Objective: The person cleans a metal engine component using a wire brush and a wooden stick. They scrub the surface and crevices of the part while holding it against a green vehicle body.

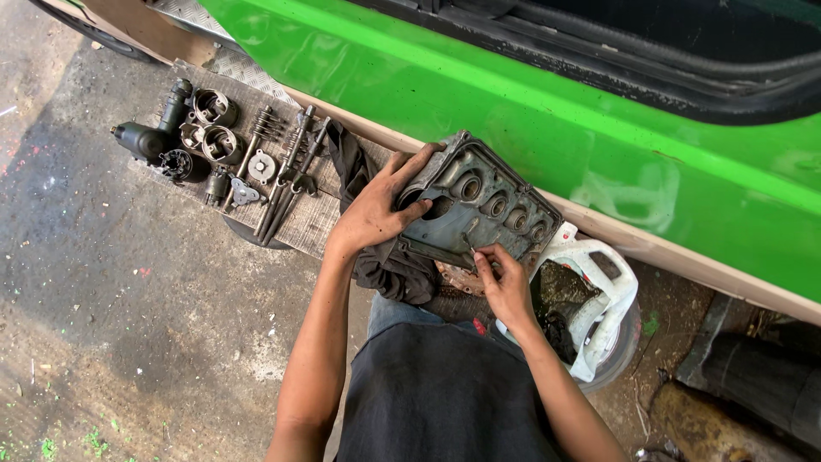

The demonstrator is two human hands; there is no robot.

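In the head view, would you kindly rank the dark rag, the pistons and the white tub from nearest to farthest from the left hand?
1. Dark rag: directly under the left hand.
2. White tub: to the right, beyond the metal engine cover.
3. Pistons: far left on the board.

Bare concrete floor (128,325) lies open leftward; the green vehicle body (530,111) and board of engine parts (231,145) block ahead.
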